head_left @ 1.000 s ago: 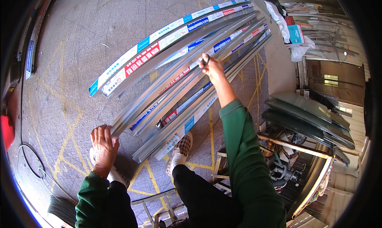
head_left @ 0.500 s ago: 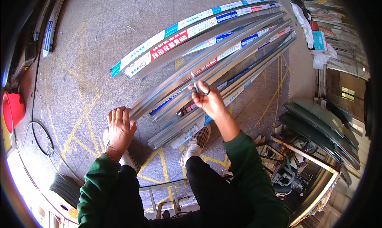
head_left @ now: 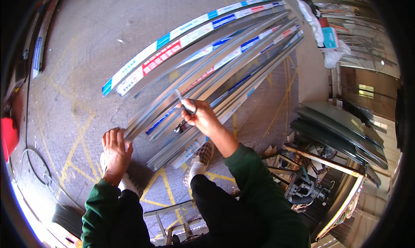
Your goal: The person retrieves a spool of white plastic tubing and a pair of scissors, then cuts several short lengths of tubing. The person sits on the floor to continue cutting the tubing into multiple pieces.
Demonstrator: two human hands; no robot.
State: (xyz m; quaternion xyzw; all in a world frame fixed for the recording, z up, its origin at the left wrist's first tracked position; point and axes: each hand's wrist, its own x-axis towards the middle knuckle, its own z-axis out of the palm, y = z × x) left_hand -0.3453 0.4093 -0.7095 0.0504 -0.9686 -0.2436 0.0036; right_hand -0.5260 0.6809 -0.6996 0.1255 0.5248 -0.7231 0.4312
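Observation:
My left hand (head_left: 116, 152) closes on the near left end of a long silvery metal profile (head_left: 149, 114), its fingers over the top and thumb at the side. In my right hand (head_left: 205, 119) is a pair of scissors (head_left: 189, 106) with dark handles. Their blades point up and away, over the held profile, and whether they touch it I cannot tell. Just below that hand lies a small dark and red object (head_left: 179, 127), partly hidden. More profiles (head_left: 173, 146) lie side by side beneath, some with printed blue, red and white film (head_left: 162, 61).
My feet in checked shoes (head_left: 201, 155) stand close to the profile ends. A rusty-framed machine (head_left: 304, 192) and stacked dark panels (head_left: 341, 131) are on the right. A red bucket (head_left: 8, 135) and a looped cable (head_left: 36, 155) lie left. Behind my feet is a metal frame (head_left: 173, 213).
The whole view has shifted, so the scene sits further left. My right hand has moved the scissors along the profiles, nearer my left hand. My left hand stays at the profile's end.

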